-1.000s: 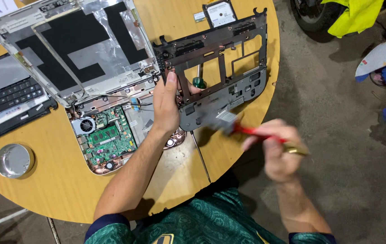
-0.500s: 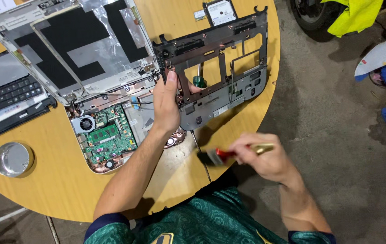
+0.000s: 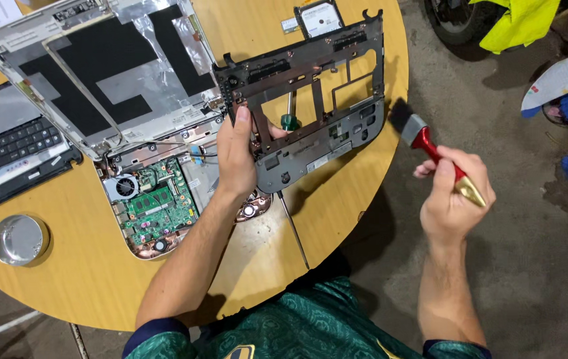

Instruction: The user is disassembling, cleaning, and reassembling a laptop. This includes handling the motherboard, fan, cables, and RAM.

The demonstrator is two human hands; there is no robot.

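My left hand (image 3: 237, 156) is clamped on the left edge of the laptop palmrest frame (image 3: 310, 100), tilted up above the table (image 3: 64, 279) at frame centre. My right hand (image 3: 453, 196) is closed around a red-handled brush (image 3: 430, 147); its bristles sit just right of the frame's lower right corner, its handle slanting down-right.

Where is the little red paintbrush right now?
In the head view, the red-handled paintbrush is on the right, held in the right hand off the round table's edge, its bristles beside the dark laptop frame in the left hand.
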